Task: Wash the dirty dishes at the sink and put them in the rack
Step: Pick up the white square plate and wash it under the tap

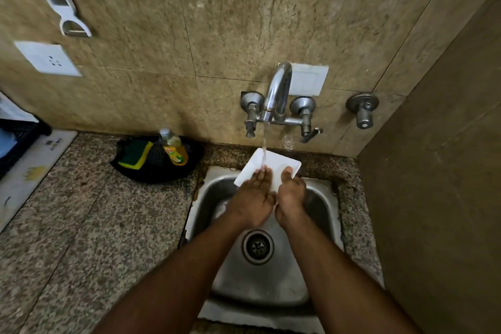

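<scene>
A white rectangular plate (273,164) is held tilted over the back of the steel sink (322,214), under the stream running from the tap (276,89). My right hand (290,195) grips the plate's near right edge, thumb on top. My left hand (254,195) lies flat on the plate's face with straight fingers, fingertips in the water. The near part of the plate is hidden behind both hands.
A black tray (151,173) on the granite counter left of the sink holds a green-yellow sponge (135,154) and a dish soap bottle (173,148). A white mat (29,171) and a dark rack (13,141) lie at far left. A brown wall closes the right side.
</scene>
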